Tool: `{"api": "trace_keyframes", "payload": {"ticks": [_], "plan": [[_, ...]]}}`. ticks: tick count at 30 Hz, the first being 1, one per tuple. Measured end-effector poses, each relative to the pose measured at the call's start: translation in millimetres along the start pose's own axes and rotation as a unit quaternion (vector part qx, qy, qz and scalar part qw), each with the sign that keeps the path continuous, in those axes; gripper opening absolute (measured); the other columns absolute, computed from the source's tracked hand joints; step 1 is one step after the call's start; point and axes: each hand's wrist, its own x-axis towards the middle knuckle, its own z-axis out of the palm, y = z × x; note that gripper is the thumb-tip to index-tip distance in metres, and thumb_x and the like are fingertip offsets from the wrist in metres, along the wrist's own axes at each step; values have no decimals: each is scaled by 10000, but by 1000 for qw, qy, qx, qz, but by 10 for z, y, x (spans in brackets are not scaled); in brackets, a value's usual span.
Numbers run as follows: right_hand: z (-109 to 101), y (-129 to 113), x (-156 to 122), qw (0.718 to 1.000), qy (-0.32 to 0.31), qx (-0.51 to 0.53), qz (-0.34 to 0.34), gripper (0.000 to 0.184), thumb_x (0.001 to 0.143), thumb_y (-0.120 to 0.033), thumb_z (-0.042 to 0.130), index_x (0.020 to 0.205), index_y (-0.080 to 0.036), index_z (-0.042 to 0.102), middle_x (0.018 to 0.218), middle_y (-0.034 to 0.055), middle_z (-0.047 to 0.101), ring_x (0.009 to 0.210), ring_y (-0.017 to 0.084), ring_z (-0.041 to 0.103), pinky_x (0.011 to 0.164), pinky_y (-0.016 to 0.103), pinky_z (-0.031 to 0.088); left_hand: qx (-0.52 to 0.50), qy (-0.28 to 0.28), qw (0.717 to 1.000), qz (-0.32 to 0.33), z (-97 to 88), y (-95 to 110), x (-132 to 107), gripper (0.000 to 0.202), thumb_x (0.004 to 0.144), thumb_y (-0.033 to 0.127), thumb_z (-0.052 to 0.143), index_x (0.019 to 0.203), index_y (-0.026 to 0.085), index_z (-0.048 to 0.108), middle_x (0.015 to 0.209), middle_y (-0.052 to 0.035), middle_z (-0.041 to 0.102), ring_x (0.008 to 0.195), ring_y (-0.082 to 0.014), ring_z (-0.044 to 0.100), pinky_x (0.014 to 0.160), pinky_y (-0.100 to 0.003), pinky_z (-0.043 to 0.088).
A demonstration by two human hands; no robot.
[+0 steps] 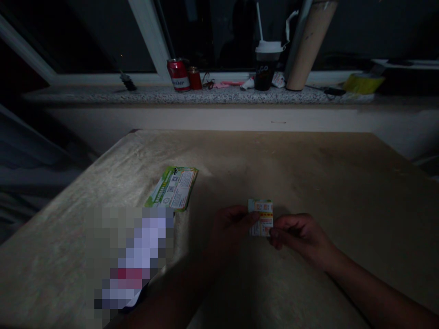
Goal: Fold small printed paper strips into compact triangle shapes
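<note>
A small folded printed paper (266,224), pale with orange and yellow blocks, is held just above the table. My left hand (233,224) grips its left side, thumb pressed on the front. At its lower right edge, my right hand (300,233) pinches the paper between thumb and fingers. Left of my hands lies a green and white printed card or leaflet (174,189) with QR codes. Nearer to me is a bright object (146,249), blurred into blocks, so its kind is hidden.
The table (329,183) has a beige cover. Behind it, the stone windowsill (147,96) carries a red can (178,75), a smaller red container (195,78), a black cup with straw (265,68), a cardboard tube (310,45) and a yellow tape roll (363,83).
</note>
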Motion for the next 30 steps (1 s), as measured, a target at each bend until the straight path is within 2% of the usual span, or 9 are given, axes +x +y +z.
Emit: {"api": "trace_keyframes", "payload": {"ticks": [3,7,10,13,18,23,26,30], "plan": [[-15,-7,-4,1000,-8,-3,7,349,914,-452,703,730,-156,724,624,20,673,571,100,578,571,217,454,1,-27,999,-24,20,4,-1,259,747,353,816,891,139,799,855,-71,781,766,-194,697,763,-320,531],[-16,0,1,1000,-18,6,16,341,905,-461,712,750,-157,725,638,22,681,559,102,581,557,219,461,21,-65,996,-49,45,-2,-9,252,714,349,828,841,135,787,776,-52,756,682,-169,661,702,-302,516],[-15,-6,4,1000,-22,13,10,350,905,-476,707,745,-164,723,646,27,689,578,120,600,574,237,478,22,-66,997,-44,52,-5,-19,251,711,363,826,817,139,784,750,-47,743,669,-164,647,679,-295,506],[-12,-25,0,1000,-29,4,-10,425,946,-521,630,721,-169,706,668,44,694,646,149,626,635,269,495,24,-59,997,-35,50,-8,-25,239,719,352,825,816,138,783,747,-52,740,667,-166,645,668,-293,497],[20,-13,-16,998,-24,-61,-25,440,984,-482,566,672,-177,624,587,-1,585,554,120,512,549,252,411,22,-62,997,-34,40,-14,-15,262,699,355,832,833,135,785,748,-49,740,642,-155,633,641,-282,503],[37,-17,-30,985,-2,-151,-82,355,985,-376,560,688,-184,574,562,-45,468,505,94,382,474,228,312,68,-77,993,-53,9,-15,5,230,659,312,841,779,134,756,672,-21,711,597,-137,615,607,-262,495],[37,-44,-35,971,9,-205,-122,329,986,-309,548,677,-197,528,566,-59,405,497,89,338,464,232,283,83,-95,990,-57,10,-5,11,223,671,284,839,814,144,740,687,-14,708,602,-140,626,607,-265,499],[53,-83,-44,934,27,-296,-196,307,962,-218,554,667,-216,470,575,-53,413,500,96,404,485,241,320,94,-94,990,-47,44,28,3,183,680,222,810,825,153,722,746,-16,729,667,-157,660,646,-274,511]]}}
